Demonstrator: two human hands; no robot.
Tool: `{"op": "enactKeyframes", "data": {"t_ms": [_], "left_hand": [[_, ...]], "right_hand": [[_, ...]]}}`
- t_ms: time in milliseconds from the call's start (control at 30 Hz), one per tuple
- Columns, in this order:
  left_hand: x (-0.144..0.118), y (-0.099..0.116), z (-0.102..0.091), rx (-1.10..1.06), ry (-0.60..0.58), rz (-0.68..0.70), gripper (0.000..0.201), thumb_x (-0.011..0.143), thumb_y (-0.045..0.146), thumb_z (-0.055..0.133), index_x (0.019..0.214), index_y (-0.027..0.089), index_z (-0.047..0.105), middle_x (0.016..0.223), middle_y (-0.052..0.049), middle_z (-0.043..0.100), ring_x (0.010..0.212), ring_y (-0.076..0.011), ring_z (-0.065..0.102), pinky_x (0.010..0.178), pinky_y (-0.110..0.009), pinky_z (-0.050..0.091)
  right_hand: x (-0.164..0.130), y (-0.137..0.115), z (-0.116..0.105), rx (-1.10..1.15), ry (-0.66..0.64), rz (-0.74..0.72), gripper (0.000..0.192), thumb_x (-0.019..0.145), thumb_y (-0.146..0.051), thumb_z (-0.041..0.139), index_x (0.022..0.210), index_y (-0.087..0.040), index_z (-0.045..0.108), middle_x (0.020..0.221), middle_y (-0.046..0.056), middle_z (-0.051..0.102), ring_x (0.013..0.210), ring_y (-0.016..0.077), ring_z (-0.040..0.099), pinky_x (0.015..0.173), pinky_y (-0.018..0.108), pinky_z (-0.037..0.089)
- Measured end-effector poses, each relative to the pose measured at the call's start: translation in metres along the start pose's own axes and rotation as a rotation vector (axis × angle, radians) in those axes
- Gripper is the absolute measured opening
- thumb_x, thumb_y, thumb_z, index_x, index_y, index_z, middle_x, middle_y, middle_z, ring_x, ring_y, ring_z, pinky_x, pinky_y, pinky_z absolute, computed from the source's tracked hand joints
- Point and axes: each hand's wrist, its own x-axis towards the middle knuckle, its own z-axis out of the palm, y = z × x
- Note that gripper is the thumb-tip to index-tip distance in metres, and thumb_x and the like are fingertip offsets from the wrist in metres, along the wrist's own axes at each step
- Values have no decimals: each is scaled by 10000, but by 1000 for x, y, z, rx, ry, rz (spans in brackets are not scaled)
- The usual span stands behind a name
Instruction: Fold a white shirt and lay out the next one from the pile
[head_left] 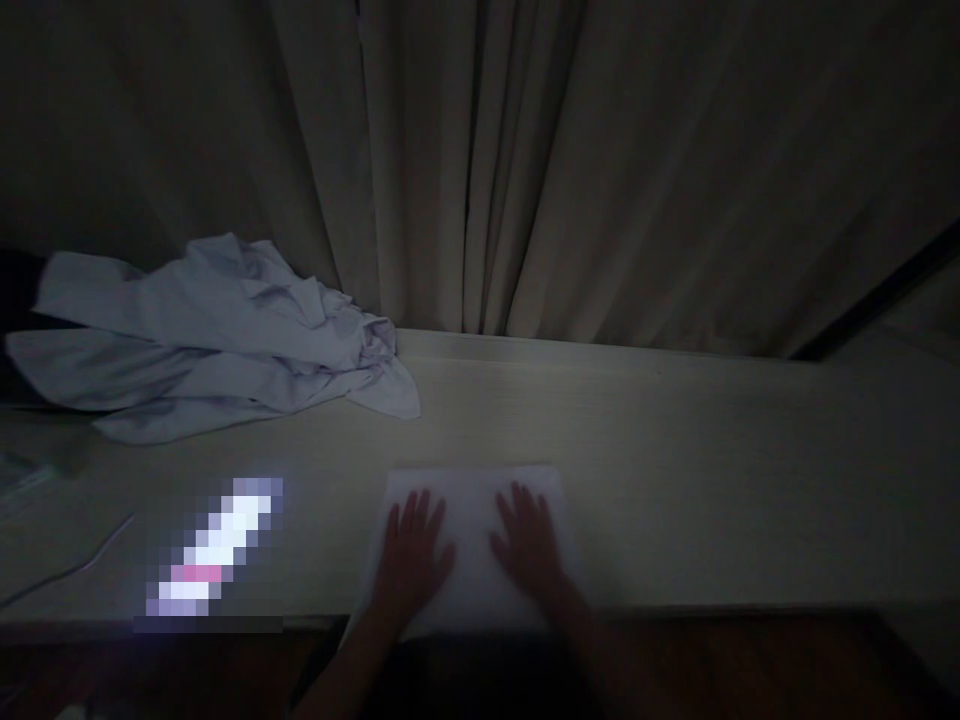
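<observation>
Dim scene. Left hand (411, 545) and right hand (527, 540) lie flat, fingers spread, palms down on a folded white cloth (472, 500) at the near edge of the table (675, 480). Crumpled shirt (217, 335) sits far left, well apart. Curtain (525, 170) behind.

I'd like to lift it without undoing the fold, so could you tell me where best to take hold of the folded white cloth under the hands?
Probably the far edge of the folded white cloth, from behind: it lies flat and bare beyond the left hand and right hand.
</observation>
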Motion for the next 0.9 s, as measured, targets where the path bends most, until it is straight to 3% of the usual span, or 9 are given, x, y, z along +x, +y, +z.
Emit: {"op": "enactKeyframes", "data": {"t_ms": [133, 267, 400, 500, 600, 700, 900], "left_hand": [[-17, 4, -4, -2, 1, 52, 653, 849, 478, 426, 1440, 239, 286, 1501, -141, 322, 1392, -334, 255, 1112, -551, 191], [-41, 10, -19, 0, -10, 81, 675, 842, 507, 426, 1443, 239, 279, 1507, -140, 308, 1390, -341, 255, 1114, -541, 184], [-58, 4, -37, -42, -121, 147, 763, 800, 629, 416, 1445, 248, 270, 1502, -147, 315, 1382, -346, 274, 1098, -541, 218], [-65, -10, -45, -73, -222, 199, 811, 745, 638, 498, 1437, 275, 280, 1507, -135, 311, 1375, -345, 292, 1080, -526, 265], [-64, -22, -51, -80, -303, 224, 799, 722, 545, 583, 1425, 300, 295, 1513, -124, 303, 1367, -327, 313, 1066, -496, 297], [-55, -28, -54, -53, -326, 218, 928, 646, 510, 668, 1442, 284, 249, 1535, -162, 222, 1387, -372, 244, 1075, -545, 246], [-39, -30, -38, -68, -367, 294, 1122, 560, 651, 675, 1469, 284, 128, 1557, -157, 141, 1420, -393, 86, 1104, -609, 69]], "right_hand": [[-23, -4, -2, -26, 4, -7, 601, 899, -489, 379, 1443, -255, 277, 1524, 143, 224, 1406, 323, 190, 1123, 561, 140], [-52, -7, -7, -26, -23, -31, 618, 903, -492, 366, 1459, -266, 216, 1529, 146, 195, 1409, 327, 169, 1122, 572, 145], [-70, -7, -21, 6, -128, -79, 733, 859, -595, 390, 1466, -233, 195, 1533, 169, 150, 1412, 351, 129, 1113, 594, 151], [-77, -7, -33, 23, -215, -109, 845, 789, -598, 521, 1468, -218, 192, 1536, 172, 123, 1413, 357, 115, 1123, 577, 146], [-79, -8, -41, 8, -313, -95, 922, 717, -492, 657, 1467, -215, 197, 1535, 177, 118, 1415, 350, 112, 1134, 555, 136], [-75, -6, -41, -26, -354, -77, 993, 658, -429, 724, 1468, -227, 187, 1540, 177, 98, 1414, 361, 98, 1132, 569, 101], [-60, 6, -30, -58, -339, -137, 1167, 554, -519, 784, 1476, -243, 124, 1545, 176, 60, 1413, 388, 57, 1112, 622, 56]]}}
